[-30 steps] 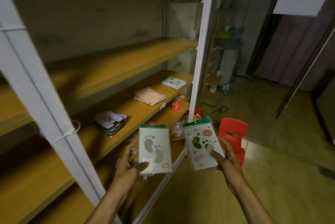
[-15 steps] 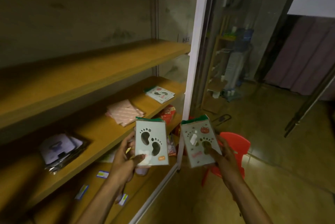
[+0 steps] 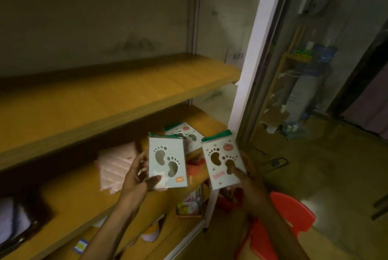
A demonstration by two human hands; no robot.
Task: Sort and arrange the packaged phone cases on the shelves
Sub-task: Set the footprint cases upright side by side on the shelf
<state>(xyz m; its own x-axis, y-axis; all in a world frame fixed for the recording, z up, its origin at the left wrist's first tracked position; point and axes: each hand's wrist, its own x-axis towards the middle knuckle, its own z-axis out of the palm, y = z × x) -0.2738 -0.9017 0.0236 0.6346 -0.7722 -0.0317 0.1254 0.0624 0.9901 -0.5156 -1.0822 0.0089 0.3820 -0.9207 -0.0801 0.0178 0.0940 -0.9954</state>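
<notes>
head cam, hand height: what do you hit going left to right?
pink quilted packs → left hand → footprint pack with orange tag → footprint pack with pink label → right hand → red plastic chair

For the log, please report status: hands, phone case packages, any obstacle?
Left hand grips one footprint package. Right hand grips second footprint package. Matching package lies on shelf behind. Nothing blocking.

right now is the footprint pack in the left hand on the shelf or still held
Held, off the shelf: the left hand pinches the footprint pack at its lower left corner, upright in front of the shelf.
</notes>
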